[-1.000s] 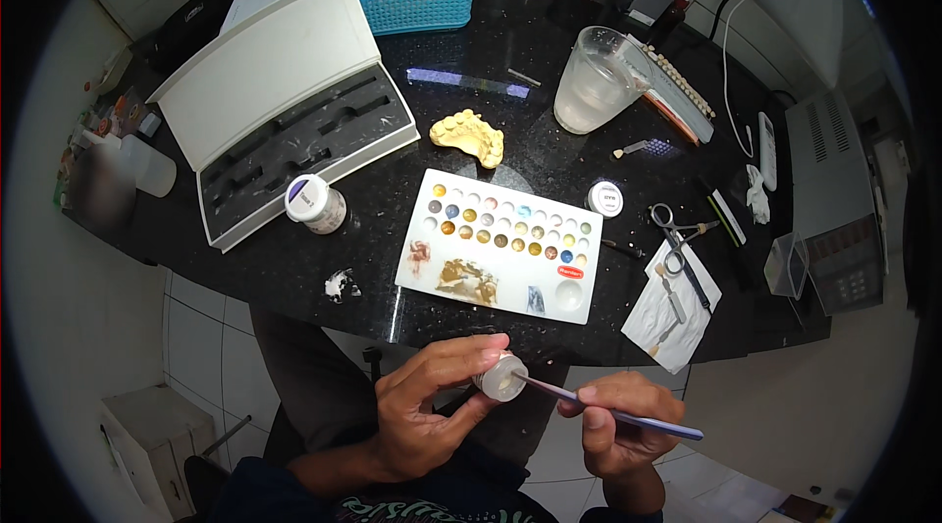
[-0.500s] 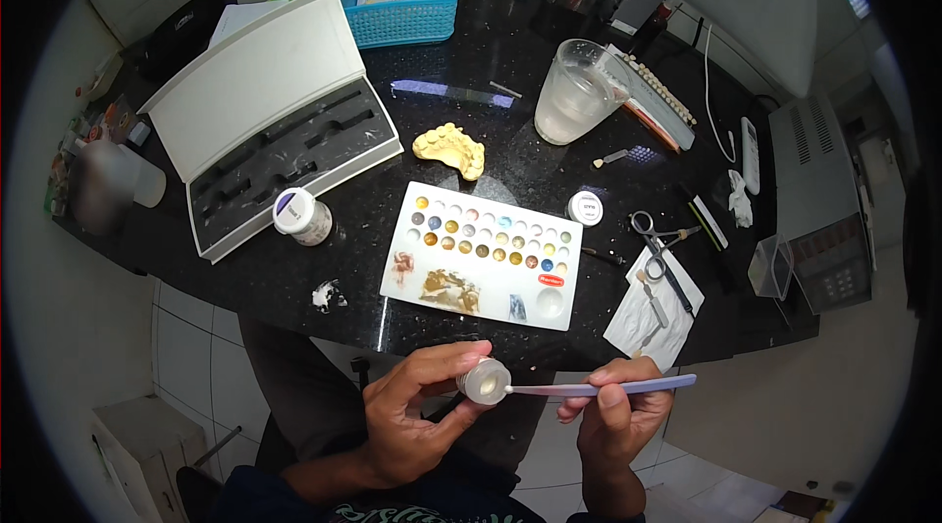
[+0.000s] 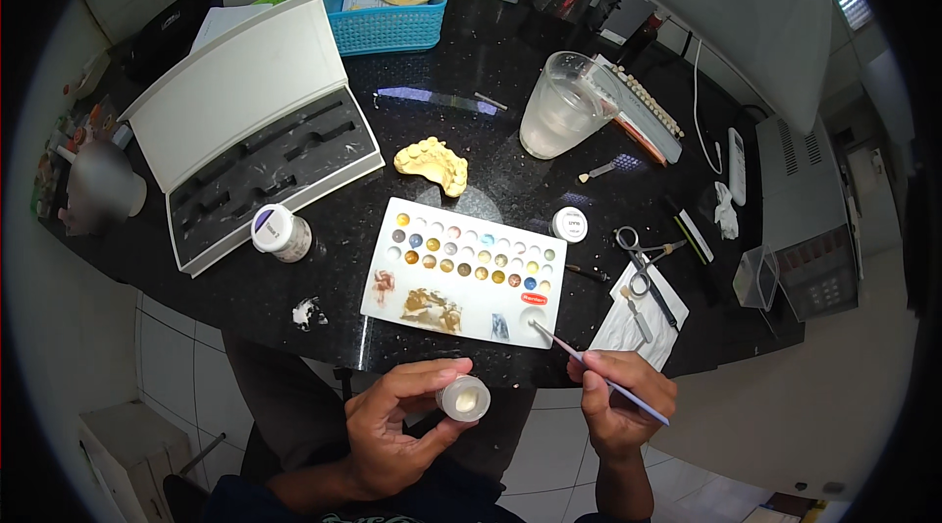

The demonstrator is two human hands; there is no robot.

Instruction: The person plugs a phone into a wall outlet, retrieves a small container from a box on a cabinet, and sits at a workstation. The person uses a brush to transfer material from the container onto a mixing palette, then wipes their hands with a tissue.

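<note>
My left hand [image 3: 397, 435] is closed round a small clear jar [image 3: 481, 409], tilted so its mouth and the pale powder inside show. Pinched in my right hand [image 3: 628, 400] is a slim lilac tool [image 3: 565, 346], flat-handled and tapering to a pale tip. That tip is at the round corner well of a white palette [image 3: 477, 310], seeming to touch the white material there. The palette has rows of coloured wells and brown, reddish and blue-grey smears. Behind its right end lies a white round lid [image 3: 569, 224].
Left stand a white-lidded jar [image 3: 285, 234] and an open box [image 3: 245, 62]. A yellow dental cast [image 3: 432, 165] and a cup of cloudy water [image 3: 559, 111] are farther back. Scissor-like forceps [image 3: 638, 263] and small tools lie by a white tissue [image 3: 613, 327]. A blue basket [image 3: 383, 29] stands behind.
The lilac tool's tip has left the jar's mouth and moved up and right to the palette's corner well. The jar stays in my left hand, slightly lower. The whole view has shifted a little.
</note>
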